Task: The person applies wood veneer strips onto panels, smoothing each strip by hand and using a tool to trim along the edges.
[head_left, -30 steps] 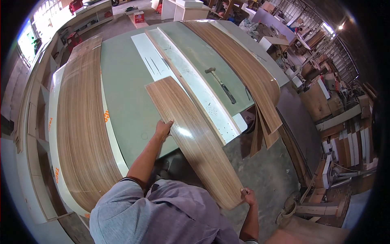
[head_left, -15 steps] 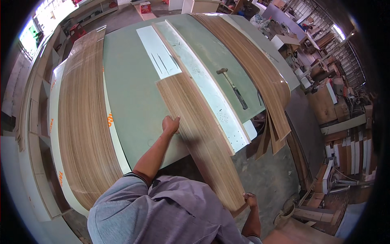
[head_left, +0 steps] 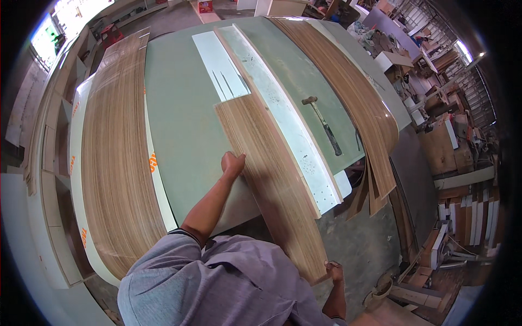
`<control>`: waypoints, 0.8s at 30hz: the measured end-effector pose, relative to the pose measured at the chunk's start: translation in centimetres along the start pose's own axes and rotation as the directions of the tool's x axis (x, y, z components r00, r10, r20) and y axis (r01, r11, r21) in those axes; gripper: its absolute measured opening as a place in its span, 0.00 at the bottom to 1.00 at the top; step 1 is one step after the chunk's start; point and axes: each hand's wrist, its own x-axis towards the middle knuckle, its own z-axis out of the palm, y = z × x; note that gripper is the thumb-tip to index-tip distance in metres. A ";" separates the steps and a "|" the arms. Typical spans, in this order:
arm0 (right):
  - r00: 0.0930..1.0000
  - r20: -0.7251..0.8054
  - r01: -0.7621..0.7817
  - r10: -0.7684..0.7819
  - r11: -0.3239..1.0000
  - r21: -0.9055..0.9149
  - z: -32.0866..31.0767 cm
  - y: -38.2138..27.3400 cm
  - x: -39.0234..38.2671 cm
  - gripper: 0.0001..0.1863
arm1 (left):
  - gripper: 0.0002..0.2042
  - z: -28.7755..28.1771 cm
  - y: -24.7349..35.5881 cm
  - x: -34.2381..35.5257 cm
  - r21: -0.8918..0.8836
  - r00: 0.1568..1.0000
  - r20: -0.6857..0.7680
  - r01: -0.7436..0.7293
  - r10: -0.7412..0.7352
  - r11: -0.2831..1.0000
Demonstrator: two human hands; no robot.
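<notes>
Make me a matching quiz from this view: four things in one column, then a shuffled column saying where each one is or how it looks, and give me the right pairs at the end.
Column one
1. Hammer
2. Left hand
3. Right hand
4. Long channel

Column two
A. At the near right corner of the wood-grain strip
B. White inside, with dark specks
C. Lying on the green surface, dark grip toward the person
D. At the strip's left edge, partway along

Right pairs: 1-C, 2-D, 3-A, 4-B
</notes>
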 end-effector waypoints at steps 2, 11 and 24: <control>1.000 0.013 -0.004 0.005 1.000 -0.028 0.3 -0.9 0.2 0.15 | 0.25 0.7 -1.1 2.3 0.011 1.000 0.016 0.021 -0.021 1.000; 0.998 0.039 0.047 -0.045 0.997 -0.054 2.8 -4.1 1.3 0.13 | 0.24 -0.7 0.9 5.3 0.069 1.000 -0.005 0.021 -0.020 0.997; 0.490 0.327 0.774 -0.808 0.232 -0.589 28.1 -31.3 -5.2 0.30 | 0.24 -2.8 2.3 11.5 -0.073 0.996 0.052 0.079 -0.075 0.994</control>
